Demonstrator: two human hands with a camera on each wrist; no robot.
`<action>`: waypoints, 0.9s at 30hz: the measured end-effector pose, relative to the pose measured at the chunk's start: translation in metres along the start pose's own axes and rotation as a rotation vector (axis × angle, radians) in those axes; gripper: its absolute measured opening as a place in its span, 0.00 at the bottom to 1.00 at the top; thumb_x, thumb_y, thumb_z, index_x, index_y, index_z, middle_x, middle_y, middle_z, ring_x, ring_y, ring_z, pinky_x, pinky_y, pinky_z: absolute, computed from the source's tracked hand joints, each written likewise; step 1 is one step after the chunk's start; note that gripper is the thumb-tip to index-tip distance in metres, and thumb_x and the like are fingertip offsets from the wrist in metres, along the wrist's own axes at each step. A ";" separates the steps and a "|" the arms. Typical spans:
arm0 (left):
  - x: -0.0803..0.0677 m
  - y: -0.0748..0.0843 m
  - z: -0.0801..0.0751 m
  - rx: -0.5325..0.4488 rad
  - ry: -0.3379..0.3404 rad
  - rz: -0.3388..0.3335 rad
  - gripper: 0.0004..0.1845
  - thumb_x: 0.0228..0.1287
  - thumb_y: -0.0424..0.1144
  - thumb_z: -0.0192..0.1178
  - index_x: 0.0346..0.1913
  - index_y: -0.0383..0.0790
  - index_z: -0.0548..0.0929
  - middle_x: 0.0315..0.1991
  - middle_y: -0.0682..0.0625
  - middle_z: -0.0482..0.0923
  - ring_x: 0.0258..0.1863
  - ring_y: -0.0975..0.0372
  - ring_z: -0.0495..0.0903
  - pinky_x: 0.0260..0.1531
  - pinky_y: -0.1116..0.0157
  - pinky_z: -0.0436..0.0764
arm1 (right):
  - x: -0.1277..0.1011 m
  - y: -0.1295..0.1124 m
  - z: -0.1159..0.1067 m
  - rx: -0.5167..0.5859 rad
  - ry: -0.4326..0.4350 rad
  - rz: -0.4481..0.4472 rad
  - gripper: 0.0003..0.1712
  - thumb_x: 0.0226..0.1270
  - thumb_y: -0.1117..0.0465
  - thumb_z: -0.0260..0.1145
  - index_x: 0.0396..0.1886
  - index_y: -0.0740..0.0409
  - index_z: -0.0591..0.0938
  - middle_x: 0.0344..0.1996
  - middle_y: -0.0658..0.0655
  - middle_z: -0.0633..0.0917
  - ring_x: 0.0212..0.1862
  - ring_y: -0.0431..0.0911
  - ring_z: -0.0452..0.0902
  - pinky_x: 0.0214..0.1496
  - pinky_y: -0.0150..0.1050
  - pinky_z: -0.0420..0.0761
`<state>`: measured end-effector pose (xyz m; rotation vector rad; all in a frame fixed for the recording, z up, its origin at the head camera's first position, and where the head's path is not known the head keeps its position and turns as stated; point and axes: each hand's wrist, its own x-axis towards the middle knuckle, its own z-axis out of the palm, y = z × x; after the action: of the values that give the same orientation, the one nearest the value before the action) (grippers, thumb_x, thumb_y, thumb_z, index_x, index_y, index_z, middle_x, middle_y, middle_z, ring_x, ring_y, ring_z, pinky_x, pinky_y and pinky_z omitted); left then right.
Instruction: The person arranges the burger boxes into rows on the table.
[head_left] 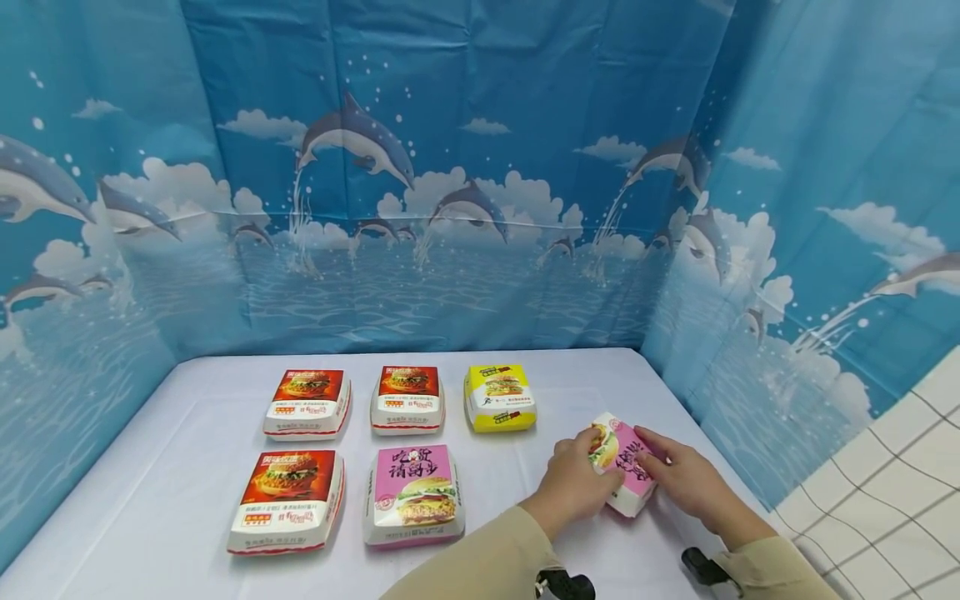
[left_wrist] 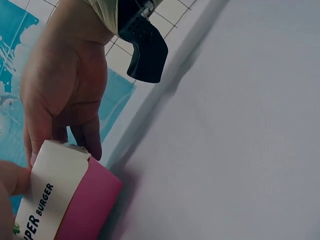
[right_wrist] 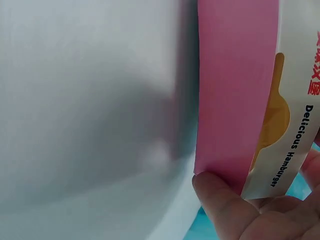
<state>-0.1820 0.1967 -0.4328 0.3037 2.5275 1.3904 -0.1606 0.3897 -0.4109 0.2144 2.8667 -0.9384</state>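
you had both hands on the pink burger box (head_left: 626,467) at the lower right of the head frame, near the right edge of the bench (head_left: 187,500). your left hand (head_left: 576,481) curled round its left end, fingers over the printed burger on top. your right hand (head_left: 686,477) pinched the box from the right side, fingers laid on the pink lid and thumb lower down. the box sat tilted, turned at an angle to the others, its near corner low against the white cloth.

in the left wrist frame, the box (left_wrist: 65,200) showed at the lower left with its white band and pink base, and your right hand (left_wrist: 65,95) came down onto it from the upper left. in the right wrist frame, the pink wall of the box (right_wrist: 235,95) filled the upper right, with your right hand's fingertips (right_wrist: 220,200) pressed to its lower edge.

five more boxes lay in two rows left of centre: a red box (head_left: 308,403), a second red box (head_left: 407,399) and a yellow box (head_left: 499,397) in the far row, then a larger red box (head_left: 288,499) and another pink box (head_left: 414,493) in the near row. all five were closed and well apart from your hands.
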 end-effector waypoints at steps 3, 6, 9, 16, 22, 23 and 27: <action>-0.007 0.002 -0.003 -0.008 0.036 0.000 0.38 0.63 0.56 0.71 0.76 0.63 0.71 0.70 0.46 0.70 0.60 0.54 0.74 0.60 0.49 0.81 | -0.004 -0.005 0.002 0.006 0.005 -0.014 0.40 0.83 0.40 0.56 0.84 0.54 0.61 0.78 0.75 0.65 0.75 0.76 0.62 0.66 0.69 0.77; -0.016 0.003 -0.009 -0.006 0.064 -0.001 0.38 0.64 0.55 0.69 0.77 0.62 0.70 0.74 0.44 0.66 0.66 0.51 0.73 0.62 0.46 0.80 | -0.007 -0.012 0.004 0.009 0.013 -0.037 0.40 0.82 0.40 0.57 0.84 0.54 0.63 0.77 0.75 0.67 0.73 0.74 0.67 0.64 0.66 0.80; -0.024 0.002 -0.015 -0.008 0.077 -0.002 0.38 0.64 0.53 0.69 0.77 0.60 0.69 0.75 0.42 0.63 0.69 0.48 0.71 0.63 0.44 0.79 | -0.011 -0.020 0.007 0.007 0.019 -0.054 0.40 0.81 0.40 0.59 0.83 0.54 0.65 0.75 0.73 0.70 0.67 0.69 0.74 0.60 0.61 0.84; -0.040 -0.003 -0.032 -0.011 0.084 -0.001 0.38 0.67 0.52 0.67 0.78 0.58 0.67 0.78 0.39 0.57 0.71 0.45 0.66 0.65 0.41 0.77 | -0.017 -0.039 0.017 0.034 0.011 -0.069 0.39 0.79 0.41 0.62 0.82 0.53 0.67 0.69 0.69 0.78 0.52 0.53 0.76 0.43 0.40 0.81; -0.051 -0.010 -0.047 -0.026 0.091 -0.012 0.38 0.69 0.50 0.66 0.79 0.55 0.65 0.79 0.37 0.53 0.73 0.42 0.64 0.65 0.38 0.75 | -0.019 -0.055 0.028 0.049 -0.007 -0.079 0.39 0.77 0.42 0.65 0.81 0.51 0.69 0.67 0.67 0.80 0.50 0.50 0.76 0.41 0.38 0.79; -0.052 -0.011 -0.049 -0.029 0.091 -0.016 0.38 0.69 0.50 0.66 0.79 0.55 0.65 0.80 0.36 0.53 0.73 0.41 0.64 0.66 0.37 0.75 | -0.019 -0.057 0.030 0.050 -0.010 -0.082 0.39 0.77 0.42 0.65 0.81 0.51 0.70 0.67 0.66 0.80 0.49 0.50 0.76 0.41 0.38 0.79; -0.057 -0.018 -0.057 -0.046 0.093 -0.032 0.38 0.70 0.49 0.66 0.80 0.55 0.64 0.80 0.35 0.51 0.75 0.39 0.62 0.67 0.34 0.72 | -0.017 -0.065 0.039 0.053 -0.022 -0.096 0.38 0.76 0.44 0.67 0.80 0.50 0.70 0.65 0.64 0.82 0.47 0.49 0.76 0.40 0.38 0.79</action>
<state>-0.1468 0.1246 -0.4123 0.1932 2.5577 1.4803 -0.1518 0.3132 -0.4017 0.0718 2.8566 -1.0283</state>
